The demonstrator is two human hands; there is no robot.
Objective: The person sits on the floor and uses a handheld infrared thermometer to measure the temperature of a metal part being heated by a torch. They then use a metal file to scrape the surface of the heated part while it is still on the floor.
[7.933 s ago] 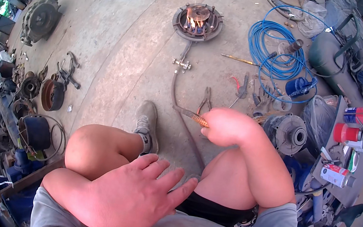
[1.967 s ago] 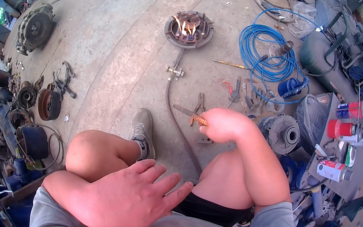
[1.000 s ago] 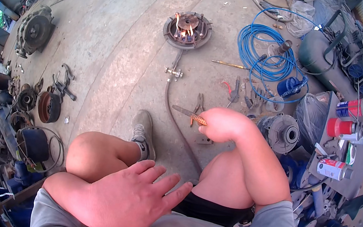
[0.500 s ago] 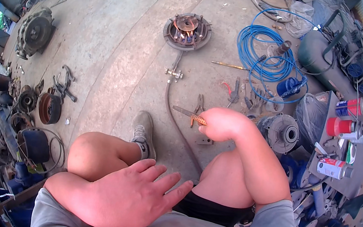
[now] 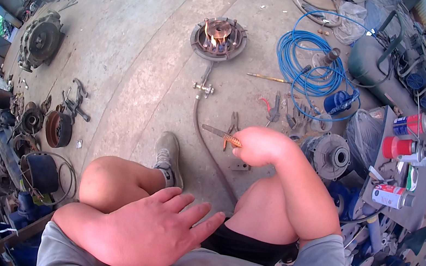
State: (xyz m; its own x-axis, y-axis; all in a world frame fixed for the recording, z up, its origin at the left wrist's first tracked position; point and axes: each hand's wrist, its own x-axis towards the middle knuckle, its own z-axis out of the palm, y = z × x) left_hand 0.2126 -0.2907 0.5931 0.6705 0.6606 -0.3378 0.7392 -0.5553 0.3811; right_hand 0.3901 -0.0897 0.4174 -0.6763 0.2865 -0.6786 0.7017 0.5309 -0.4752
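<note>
My right hand [image 5: 259, 145] is closed around the orange-brown grip of a knife-like tool [image 5: 216, 131]. The tool's flat grey blade points left, above a rubber hose on the floor. My left hand [image 5: 154, 229] rests in front of my body near my left knee, holding nothing, its fingers spread. Farther off, a round gas burner [image 5: 216, 56] stands on the concrete with flames rising around a brownish metal disc [image 5: 218, 28] with a centre hole. The hose [image 5: 205, 148] runs from the burner's brass valve [image 5: 203, 88] back toward my right leg. Pliers [image 5: 234, 121] lie just beyond my right hand.
To the right lie a coiled blue hose [image 5: 291, 51], hand tools [image 5: 276, 109], a motor housing [image 5: 328, 154], spray cans [image 5: 392, 196] and an air compressor [image 5: 376, 75]. On the left are a large round machine part [image 5: 42, 40], a puller [image 5: 77, 102] and a rusty drum [image 5: 58, 128].
The flames around the disc on the burner stand taller and brighter. Both hands and the tool keep nearly the same place.
</note>
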